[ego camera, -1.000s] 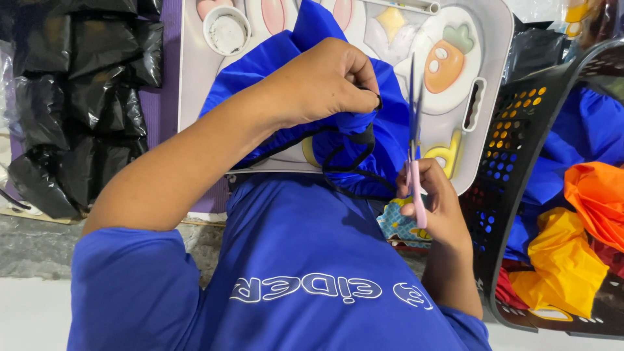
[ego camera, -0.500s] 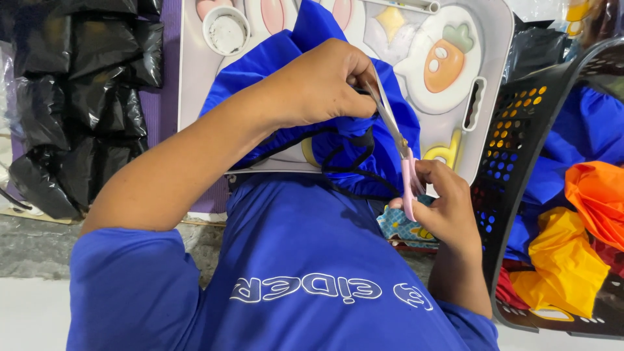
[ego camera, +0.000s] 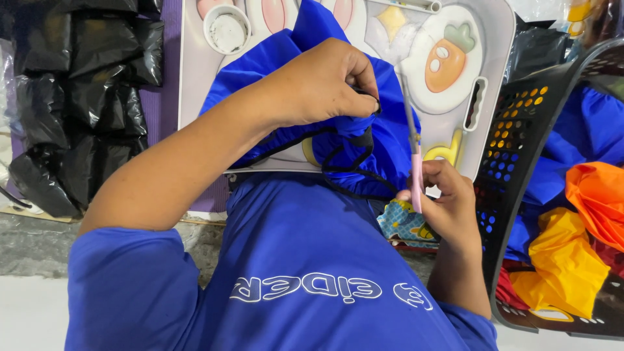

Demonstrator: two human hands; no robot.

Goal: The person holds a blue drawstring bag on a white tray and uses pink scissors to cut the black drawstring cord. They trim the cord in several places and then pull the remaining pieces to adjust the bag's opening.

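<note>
With the blue garment (ego camera: pixel 383 140) bunched in the left hand (ego camera: pixel 322 84) over the tray's (ego camera: pixel 497 39) near edge, the scissors (ego camera: pixel 411 156) (gripped by the right hand (ego camera: pixel 448 205)) are best kept off the fingers (ego camera: pixel 364 78).

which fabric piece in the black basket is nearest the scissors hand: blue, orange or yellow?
The blue fabric is nearest the right hand. Orange fabric and yellow fabric lie further right.

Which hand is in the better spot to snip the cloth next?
Probably the right hand: it holds the pink-handled scissors, blades pointing up beside the blue cloth. The left hand is busy pinching the bunched cloth with its fingers.
</note>
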